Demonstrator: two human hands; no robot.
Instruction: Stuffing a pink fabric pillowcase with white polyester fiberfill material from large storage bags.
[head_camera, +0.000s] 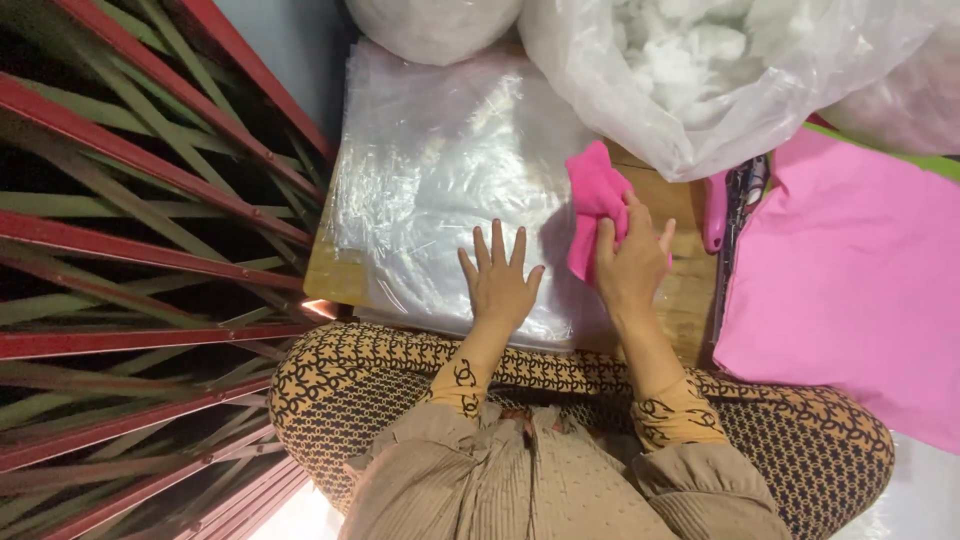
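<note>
The left hand is lying flat and open, fingers spread, pressing on a stack of clear plastic bags that is covering a low wooden board. The right hand is pinching a small pink cloth piece at the stack's right edge, fingers closed around its lower part. A big plastic sack of white stuffing is sitting just behind, and a pink fabric sheet is lying to the right.

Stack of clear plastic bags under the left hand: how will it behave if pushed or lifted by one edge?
The stack of clear plastic bags looks glossy and wrinkled, so sheets would probably slide over each other. Being thin film, it would likely droop if lifted by an edge. The left hand lies flat on it, perhaps pinning it; the right hand grips pink cloth.
</note>
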